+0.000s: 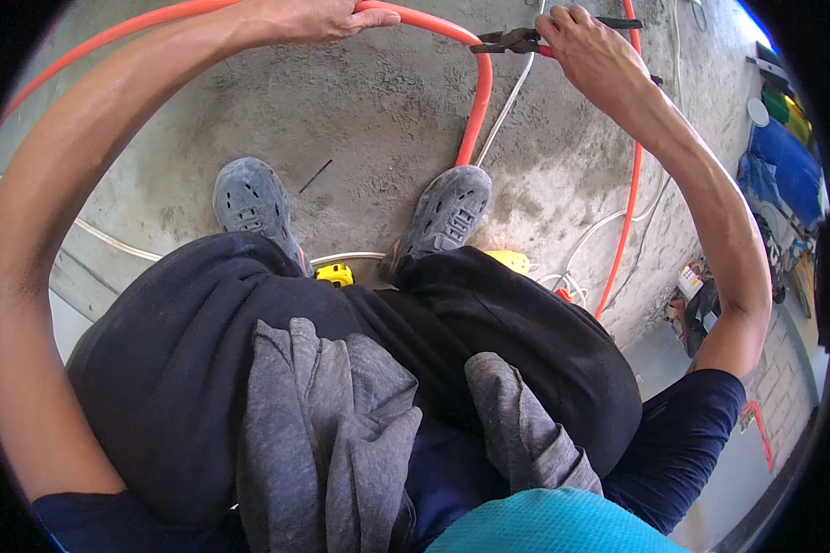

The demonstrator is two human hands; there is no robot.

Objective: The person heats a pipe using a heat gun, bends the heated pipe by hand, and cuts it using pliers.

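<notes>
At the top, my left hand [318, 18] is closed around a thick orange tube [481, 101], its thumb lying along the tube. Past that hand the tube bends down and runs to my right shoe. My right hand [592, 51] grips a pair of dark pliers [512, 41] with some red on the handle. The jaw tips are at the tube's bend; whether they pinch it, I cannot tell. Part of the handles is hidden by my fingers.
My grey clogs [252, 198] stand on rough concrete floor [359, 111]. Near them lie a yellow-and-black tool [334, 275], a yellow object [509, 261] and white cable [120, 241]. Another orange tube [625, 221] runs along the right, with a blue bundle [788, 170] beyond.
</notes>
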